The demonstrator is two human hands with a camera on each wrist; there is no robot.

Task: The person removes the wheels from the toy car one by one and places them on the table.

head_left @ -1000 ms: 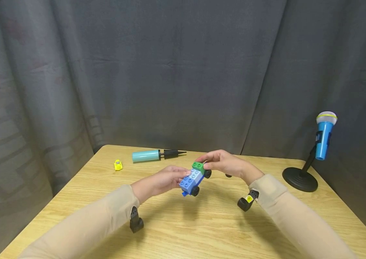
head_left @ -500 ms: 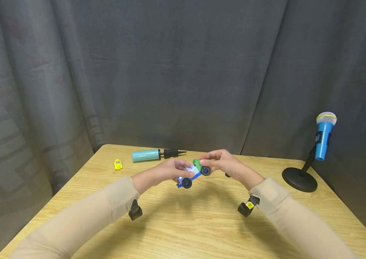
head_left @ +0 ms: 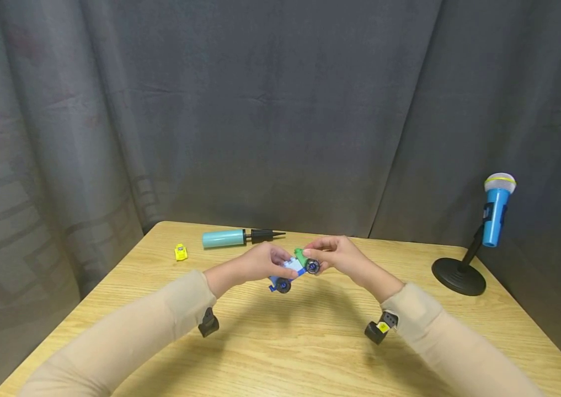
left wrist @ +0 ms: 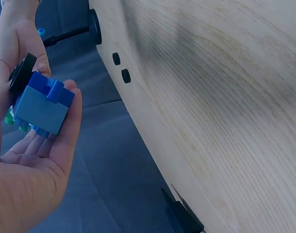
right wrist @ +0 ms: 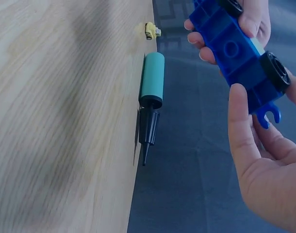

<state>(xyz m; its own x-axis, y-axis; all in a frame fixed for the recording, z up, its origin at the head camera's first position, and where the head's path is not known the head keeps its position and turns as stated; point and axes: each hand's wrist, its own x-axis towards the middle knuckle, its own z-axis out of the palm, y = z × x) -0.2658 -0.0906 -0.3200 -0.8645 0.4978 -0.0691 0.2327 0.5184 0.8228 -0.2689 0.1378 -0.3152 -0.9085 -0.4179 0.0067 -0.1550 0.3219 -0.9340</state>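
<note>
**Inspector A:** Item under review: a toy car built of blue and light-blue plastic bricks with a green brick at one end and black wheels [head_left: 294, 269]. It sits at the centre of the head view, held above the pale wooden desk [head_left: 280, 353], not touching it.

**Inspector B:** Orientation?

**A:** Long axis runs diagonally, from lower left to upper right of the frame. The green end points to the upper right; the blue hitch end points to the lower left. The car is rolled over, so its wheels and underside face the camera.

**B:** State of each grip?

**A:** The left hand [head_left: 255, 263] closes its grip on the lower-left, blue end; in the left wrist view the bricks [left wrist: 41, 104] lie in curled fingers. The right hand [head_left: 337, 255] pinches the upper-right end beside a wheel; in the right wrist view the thumb lies against the blue chassis [right wrist: 238, 51].

**B:** Which hand is nearer the green brick?

**A:** The right. The left carries the longer share of the body.

**B:** Other items?

**A:** A teal cylindrical hand pump with a black nozzle [head_left: 240, 237] and a small yellow toy [head_left: 180, 252] lie on the desk, upper left of the car. A blue toy microphone on a black stand [head_left: 484, 231] stands at the right of the frame.
</note>
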